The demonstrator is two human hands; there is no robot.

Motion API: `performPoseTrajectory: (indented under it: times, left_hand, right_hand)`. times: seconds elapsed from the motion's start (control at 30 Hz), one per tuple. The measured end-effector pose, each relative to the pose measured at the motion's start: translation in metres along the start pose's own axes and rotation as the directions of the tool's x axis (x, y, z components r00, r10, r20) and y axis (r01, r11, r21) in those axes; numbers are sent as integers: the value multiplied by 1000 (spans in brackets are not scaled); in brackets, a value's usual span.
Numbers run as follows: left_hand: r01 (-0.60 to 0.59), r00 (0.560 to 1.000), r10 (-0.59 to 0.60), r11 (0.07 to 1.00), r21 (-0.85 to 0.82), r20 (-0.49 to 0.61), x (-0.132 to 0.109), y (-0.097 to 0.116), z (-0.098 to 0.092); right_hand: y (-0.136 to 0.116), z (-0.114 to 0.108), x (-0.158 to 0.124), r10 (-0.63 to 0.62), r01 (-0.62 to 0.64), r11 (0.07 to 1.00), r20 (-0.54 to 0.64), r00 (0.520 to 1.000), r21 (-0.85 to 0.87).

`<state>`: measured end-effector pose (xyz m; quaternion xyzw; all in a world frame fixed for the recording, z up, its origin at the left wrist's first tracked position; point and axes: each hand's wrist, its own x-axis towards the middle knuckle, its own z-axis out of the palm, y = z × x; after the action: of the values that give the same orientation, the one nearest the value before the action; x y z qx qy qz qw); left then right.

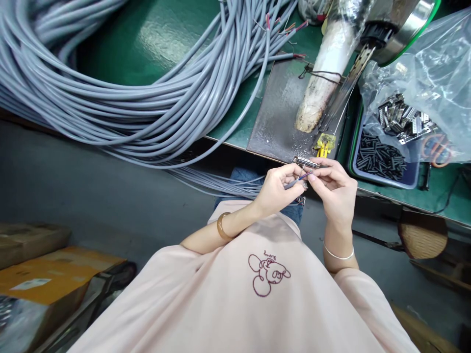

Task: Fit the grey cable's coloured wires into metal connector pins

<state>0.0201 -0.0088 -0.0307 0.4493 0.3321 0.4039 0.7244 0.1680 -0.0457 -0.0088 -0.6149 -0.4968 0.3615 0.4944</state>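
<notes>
My left hand (277, 189) pinches the end of a grey cable (291, 184), whose stripped coloured wires (304, 175) point toward my right hand. With thumb and fingers closed, my right hand (333, 184) meets those wires at their tips. Just beyond the fingertips of both hands, at the table edge, is a metal multi-pin connector (306, 162). Which fingers bear the connector is hard to make out. Below my left fingers another small metal connector (300, 200) shows in part.
Bundled grey cables (165, 113) cover the table's left. A dark plate (275, 108) carries a white, scorched-tipped wrapped object (318, 93) and a yellow tool (325, 144). On the right, a blue tray (408, 182) holds black sleeves (380, 157) and metal connectors (405, 117) in plastic. Cardboard boxes (55, 274) stand lower left.
</notes>
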Motion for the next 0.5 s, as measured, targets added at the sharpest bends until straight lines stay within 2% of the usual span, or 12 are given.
performPoseTrajectory:
  times: [0.33,0.5]
  left_hand:
    - [-68,998,67,991,114,10,-2,0,1]
    - [9,1000,-8,1000,-17,27,1,0,-1]
  right_hand:
    - [5,-2,2,11,-11,999,-1,1000,52]
    - [8,-2,3,6,-7,997,22,1000,75]
